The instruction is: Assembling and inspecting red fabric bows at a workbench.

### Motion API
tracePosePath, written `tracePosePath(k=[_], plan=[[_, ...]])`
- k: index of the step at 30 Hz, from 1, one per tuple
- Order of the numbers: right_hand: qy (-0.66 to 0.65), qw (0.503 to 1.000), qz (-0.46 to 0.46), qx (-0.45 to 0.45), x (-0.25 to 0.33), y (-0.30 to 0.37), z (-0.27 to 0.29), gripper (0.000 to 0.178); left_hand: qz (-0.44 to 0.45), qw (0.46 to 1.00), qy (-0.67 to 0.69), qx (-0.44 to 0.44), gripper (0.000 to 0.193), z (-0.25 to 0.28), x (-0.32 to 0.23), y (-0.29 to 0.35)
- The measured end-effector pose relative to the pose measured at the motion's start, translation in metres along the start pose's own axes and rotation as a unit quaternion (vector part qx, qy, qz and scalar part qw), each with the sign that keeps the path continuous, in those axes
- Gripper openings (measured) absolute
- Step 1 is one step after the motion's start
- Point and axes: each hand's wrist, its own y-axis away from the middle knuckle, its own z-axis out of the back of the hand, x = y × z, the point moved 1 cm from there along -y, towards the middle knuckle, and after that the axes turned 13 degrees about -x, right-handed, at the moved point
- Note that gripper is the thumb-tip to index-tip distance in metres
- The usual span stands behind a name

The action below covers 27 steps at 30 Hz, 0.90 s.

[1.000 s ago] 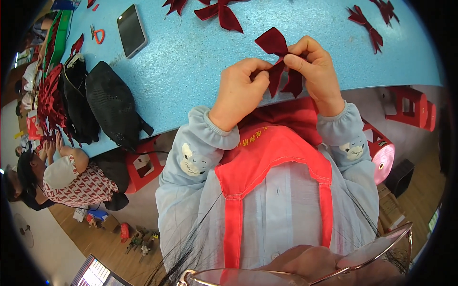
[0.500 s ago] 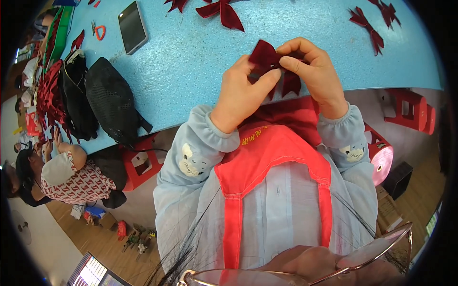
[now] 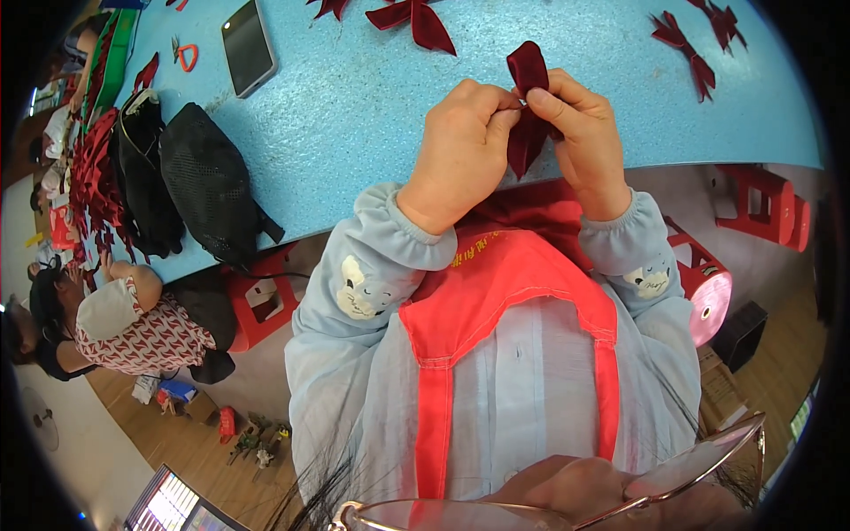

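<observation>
Both hands are pinched closed on the velvet here: the left hand has thumb and fingertips squeezed together at the middle of a dark red bow, and the right hand nips it from the other side, thumb on top. The bow's held up over the near edge of the blue table, one narrow loop sticking up above the fingers and a pointed piece hanging down between the hands. There's a tiny pale spot at the pinch, can't tell what it is. Biggest worry imo is that middle: if either thumb eases off while the other hand tugs, the gathers could slip and the loops come out lopsided. Velvet's also probably easy to twist or crease when squeezed that tight. And if it's dropped, it's so close to the edge it might land on the red apron instead of the table. Compared with half a second ago, the top part was wide and leaning left, with the left thumb laid across the front; now it's narrow and upright, and the left fingers are bunched at the centre. The right hand has barely moved. Further out, the bows on the far right and the phone lie well apart from the hands.
</observation>
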Motion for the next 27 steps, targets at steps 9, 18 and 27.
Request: tracePosePath(k=[9,18,27], plan=[[0.026,0.986,-0.142,0.087,0.013,-0.012,0.000,0.020,0.180,0.970,0.141,0.082,0.023,0.000,0.026,0.010],[0.350,0.919,0.181,0.001,0.025,-0.019,0.020,0.021,-0.027,0.956,-0.234,0.175,0.024,0.037,0.021,0.023],[0.363,0.882,0.283,0.101,0.013,0.014,0.024,0.015,-0.003,0.933,-0.355,0.059,0.017,0.079,0.017,0.034]])
